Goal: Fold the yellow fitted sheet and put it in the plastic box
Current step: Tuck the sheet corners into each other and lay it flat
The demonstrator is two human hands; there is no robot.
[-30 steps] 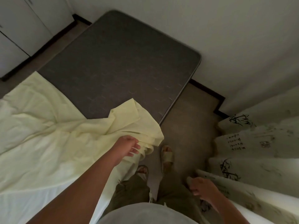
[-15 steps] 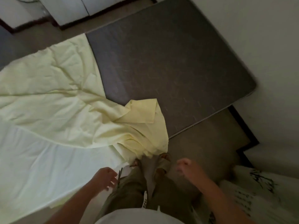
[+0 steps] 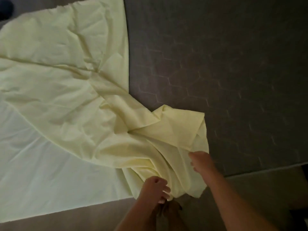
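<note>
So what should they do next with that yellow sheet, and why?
Probably lift the bunched corner of the yellow fitted sheet clear of the mattress to straighten it. Both hands are at it: the left hand curls into the hanging folds, the right hand meets the flap's edge, its grip too blurred to judge. The rest lies crumpled.

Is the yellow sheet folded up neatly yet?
No, the yellow sheet lies spread and crumpled across the mattress, with one corner bunched up.
</note>
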